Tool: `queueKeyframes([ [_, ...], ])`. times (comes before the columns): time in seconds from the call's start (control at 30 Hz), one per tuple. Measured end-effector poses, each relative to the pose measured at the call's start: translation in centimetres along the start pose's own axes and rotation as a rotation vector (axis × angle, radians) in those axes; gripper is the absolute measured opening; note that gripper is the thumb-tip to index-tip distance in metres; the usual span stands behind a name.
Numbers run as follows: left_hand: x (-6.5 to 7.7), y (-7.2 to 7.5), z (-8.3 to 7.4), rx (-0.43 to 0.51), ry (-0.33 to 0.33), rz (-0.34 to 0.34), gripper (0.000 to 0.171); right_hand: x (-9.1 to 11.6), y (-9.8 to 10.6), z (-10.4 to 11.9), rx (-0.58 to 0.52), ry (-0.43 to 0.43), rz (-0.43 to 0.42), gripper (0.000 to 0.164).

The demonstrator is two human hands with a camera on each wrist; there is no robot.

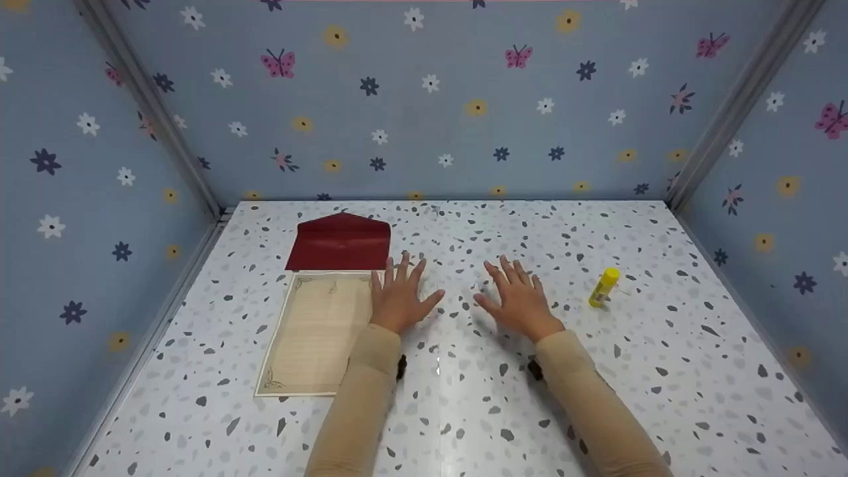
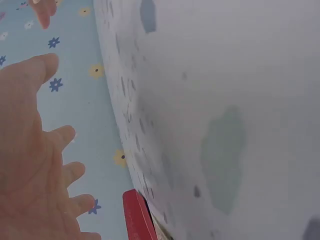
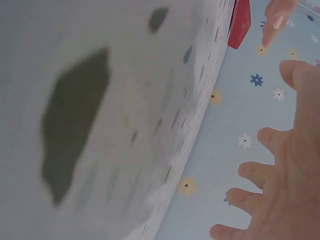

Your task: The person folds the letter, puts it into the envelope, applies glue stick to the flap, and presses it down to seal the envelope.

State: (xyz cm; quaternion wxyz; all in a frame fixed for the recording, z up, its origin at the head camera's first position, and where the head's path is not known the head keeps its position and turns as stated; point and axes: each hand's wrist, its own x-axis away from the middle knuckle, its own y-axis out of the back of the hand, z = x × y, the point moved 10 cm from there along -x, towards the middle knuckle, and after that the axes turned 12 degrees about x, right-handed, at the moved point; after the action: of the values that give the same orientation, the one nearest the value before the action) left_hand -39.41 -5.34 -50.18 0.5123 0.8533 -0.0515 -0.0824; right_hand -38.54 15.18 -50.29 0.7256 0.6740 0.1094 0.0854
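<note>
My left hand (image 1: pixel 399 301) is palm down with its fingers spread, overlapping the right edge of a cream sheet of paper (image 1: pixel 318 338) in the head view. The sheet has faint lines and ornate corners. Just beyond it lies a dark red envelope (image 1: pixel 341 248) with its pointed flap unfolded away from me. To the right, my right hand (image 1: pixel 521 305) also spreads its fingers, holding nothing. A yellow glue stick (image 1: pixel 603 287) is farther right of that hand. Both wrist views show the palms with fingers apart, and the red envelope (image 2: pixel 138 216) appears at the edge.
The white speckled tabletop (image 1: pixel 464 411) runs up to a blue wall (image 1: pixel 424 132) printed with flowers and butterflies. Similar side walls stand at left (image 1: pixel 86 265) and right (image 1: pixel 762 218), with grey metal posts at the back corners.
</note>
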Motion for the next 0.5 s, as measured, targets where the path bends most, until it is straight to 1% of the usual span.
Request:
queueKeyframes([
  [0.1, 0.1, 0.5, 0.7, 0.004, 0.034, 0.01, 0.08, -0.2, -0.1, 0.9, -0.006, 0.01, 0.002, 0.074],
  [0.27, 0.6, 1.6, 2.2, 0.028, 0.066, 0.017, 0.079, -0.4, -0.5, 2.9, -0.012, 0.036, 0.01, 0.072],
  [0.5, 1.5, 3.1, 4.8, 0.078, 0.11, 0.024, 0.08, -0.5, -0.8, 6.9, -0.017, 0.102, 0.025, 0.07],
])
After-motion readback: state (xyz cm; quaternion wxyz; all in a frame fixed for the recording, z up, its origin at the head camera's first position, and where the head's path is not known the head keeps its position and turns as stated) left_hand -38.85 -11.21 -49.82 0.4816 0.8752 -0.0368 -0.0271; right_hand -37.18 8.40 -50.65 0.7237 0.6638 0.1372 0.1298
